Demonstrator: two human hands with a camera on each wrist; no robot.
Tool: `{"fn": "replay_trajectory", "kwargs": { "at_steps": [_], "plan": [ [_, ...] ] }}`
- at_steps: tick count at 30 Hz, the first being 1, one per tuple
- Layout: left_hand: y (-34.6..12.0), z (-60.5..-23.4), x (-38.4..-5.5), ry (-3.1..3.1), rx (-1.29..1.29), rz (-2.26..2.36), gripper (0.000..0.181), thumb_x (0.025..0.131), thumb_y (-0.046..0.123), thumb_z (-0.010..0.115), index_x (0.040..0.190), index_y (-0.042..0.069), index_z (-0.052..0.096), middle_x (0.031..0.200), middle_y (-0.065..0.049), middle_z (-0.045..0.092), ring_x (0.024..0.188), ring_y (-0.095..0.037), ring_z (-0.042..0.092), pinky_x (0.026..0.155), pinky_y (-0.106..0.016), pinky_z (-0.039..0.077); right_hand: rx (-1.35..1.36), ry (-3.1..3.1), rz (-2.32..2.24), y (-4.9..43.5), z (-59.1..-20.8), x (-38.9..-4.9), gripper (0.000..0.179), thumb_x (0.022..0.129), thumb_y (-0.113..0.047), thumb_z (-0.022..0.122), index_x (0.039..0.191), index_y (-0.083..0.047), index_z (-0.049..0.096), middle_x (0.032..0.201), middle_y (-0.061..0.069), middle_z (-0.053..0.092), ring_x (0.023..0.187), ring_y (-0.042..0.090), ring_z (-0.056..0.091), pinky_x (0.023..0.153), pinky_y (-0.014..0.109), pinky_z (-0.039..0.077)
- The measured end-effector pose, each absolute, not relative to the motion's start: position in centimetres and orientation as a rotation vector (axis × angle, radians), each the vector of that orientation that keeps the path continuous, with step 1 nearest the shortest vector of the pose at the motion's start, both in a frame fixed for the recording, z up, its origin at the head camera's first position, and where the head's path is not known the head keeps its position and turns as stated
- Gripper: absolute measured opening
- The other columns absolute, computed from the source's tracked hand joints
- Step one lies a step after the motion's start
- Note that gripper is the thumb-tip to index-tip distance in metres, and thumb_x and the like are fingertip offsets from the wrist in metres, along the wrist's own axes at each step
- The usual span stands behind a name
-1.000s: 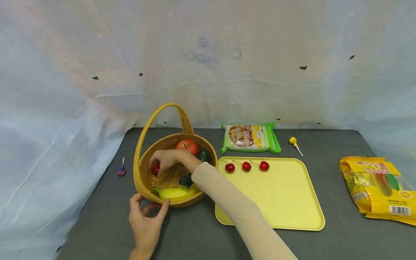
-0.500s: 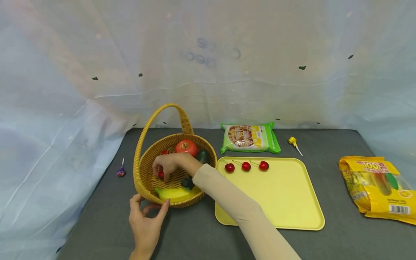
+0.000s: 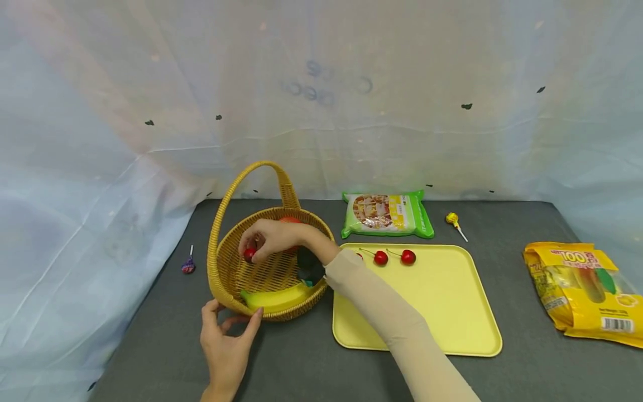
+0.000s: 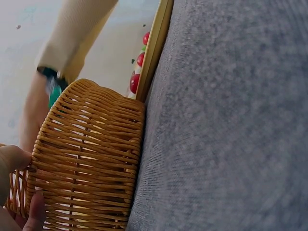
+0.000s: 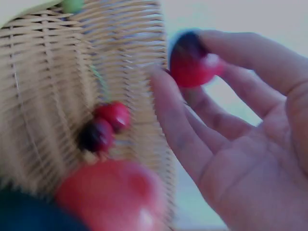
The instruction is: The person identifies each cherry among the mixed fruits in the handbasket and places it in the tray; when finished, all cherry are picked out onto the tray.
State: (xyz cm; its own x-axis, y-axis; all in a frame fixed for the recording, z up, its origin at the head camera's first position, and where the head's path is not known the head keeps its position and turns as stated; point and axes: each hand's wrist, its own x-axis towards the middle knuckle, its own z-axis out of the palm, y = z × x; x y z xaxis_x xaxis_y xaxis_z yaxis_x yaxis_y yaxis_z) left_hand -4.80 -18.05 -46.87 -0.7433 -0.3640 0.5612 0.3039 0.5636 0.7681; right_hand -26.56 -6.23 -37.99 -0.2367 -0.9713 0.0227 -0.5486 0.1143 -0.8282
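A wicker basket [image 3: 273, 273] with a tall handle stands left of centre. My left hand [image 3: 226, 346] grips its near rim between thumb and fingers. Inside the basket, my right hand [image 3: 276, 237] pinches a red cherry [image 3: 249, 255] by its fingertips; the right wrist view shows the same cherry [image 5: 192, 62] lifted above the basket floor. More cherries [image 5: 115, 115] lie in the basket beside a red pomegranate [image 5: 113, 192], partly hidden by the right hand in the head view. A banana [image 3: 278, 300] lies along the near side, and a dark green rounded item [image 3: 308, 265] sits at the right.
A yellow tray [image 3: 422, 312] to the right of the basket bears a row of cherries [image 3: 408, 257], one mostly hidden by the right sleeve. Behind it lies a green snack packet [image 3: 384, 214]. Lollipops [image 3: 452, 218] lie at both sides, and a yellow bag [image 3: 585, 293] at far right.
My right hand has risen from the basket's floor and shifted back and to the right, with a cherry between its fingertips. My left hand has stayed on the rim.
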Motion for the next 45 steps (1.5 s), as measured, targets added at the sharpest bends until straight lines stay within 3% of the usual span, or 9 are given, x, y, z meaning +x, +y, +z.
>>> {"fn": "replay_trajectory", "kwargs": {
  "at_steps": [5,10,13,16,23,30,37,45],
  "plan": [
    [-18.0,-47.0,-4.9,-2.082,0.038,-1.214,0.063,0.066,-0.019,0.084,0.119,-0.012,0.05,0.107,-0.006,0.05,0.066,-0.007,0.06,0.057,-0.014,0.055,-1.524,2.098,-1.277,0.0,-36.5,-25.9,0.022,0.095,-0.013,0.071,0.115,-0.003,0.069,0.116,0.007,0.056,0.094,0.021,0.051,0.078,0.03,0.051],
    [-18.0,-46.9,-4.8,-2.077,0.041,-1.222,0.063,0.067,-0.018,0.084,0.12,-0.011,0.05,0.108,-0.005,0.051,0.067,-0.006,0.06,0.057,-0.014,0.055,-1.359,2.286,-1.546,7.3,-37.0,-24.7,0.034,0.092,-0.004,0.072,0.125,-0.001,0.064,0.126,0.015,0.048,0.101,0.025,0.057,0.081,0.034,0.057],
    [-18.0,-46.9,-4.8,-2.083,0.052,-1.215,0.063,0.067,-0.018,0.084,0.12,-0.011,0.05,0.108,-0.008,0.051,0.069,-0.007,0.059,0.058,-0.013,0.055,-1.201,2.351,-1.661,11.6,-38.2,-24.1,0.04,0.089,0.001,0.073,0.127,0.001,0.061,0.124,0.018,0.051,0.104,0.029,0.062,0.086,0.034,0.058],
    [-17.9,-46.7,-4.7,-2.09,0.071,-1.209,0.062,0.067,-0.018,0.084,0.119,-0.011,0.05,0.107,-0.007,0.051,0.069,-0.007,0.059,0.058,-0.012,0.054,-1.05,2.394,-1.696,15.9,-39.6,-23.2,0.035,0.089,0.004,0.073,0.122,0.003,0.062,0.117,0.018,0.057,0.103,0.03,0.063,0.086,0.029,0.058],
    [-17.6,-46.3,-4.6,-2.079,0.074,-1.219,0.061,0.067,-0.019,0.083,0.118,-0.013,0.05,0.106,-0.007,0.051,0.069,-0.007,0.059,0.058,-0.012,0.054,-0.871,2.486,-1.62,24.0,-42.0,-20.7,0.03,0.092,0.006,0.068,0.12,0.005,0.061,0.115,0.019,0.058,0.102,0.022,0.065,0.08,0.022,0.058],
    [-17.8,-46.7,-4.7,-2.082,0.084,-1.223,0.062,0.068,-0.017,0.084,0.119,-0.011,0.05,0.107,-0.009,0.052,0.068,-0.008,0.06,0.059,-0.012,0.054,-0.875,2.66,-1.487,27.5,-43.6,-19.5,0.024,0.09,0.008,0.069,0.114,0.005,0.066,0.113,0.017,0.058,0.094,0.01,0.061,0.076,0.017,0.057],
    [-17.9,-46.8,-4.8,-2.084,0.083,-1.206,0.063,0.066,-0.016,0.085,0.119,-0.01,0.051,0.107,-0.009,0.052,0.067,-0.009,0.06,0.058,-0.012,0.054,-0.784,2.832,-1.285,28.2,-44.9,-19.2,0.038,0.087,0.005,0.074,0.124,0.004,0.062,0.11,0.018,0.065,0.093,0.024,0.064,0.073,0.022,0.058],
    [-17.8,-46.5,-4.7,-2.091,0.1,-1.218,0.063,0.067,-0.016,0.085,0.119,-0.01,0.051,0.107,-0.007,0.052,0.067,-0.008,0.06,0.058,-0.012,0.054,-0.747,2.876,-1.211,28.2,-45.8,-19.2,0.033,0.083,0.008,0.076,0.115,0.005,0.066,0.104,0.015,0.065,0.091,0.025,0.061,0.069,0.025,0.059]
  ]
}}
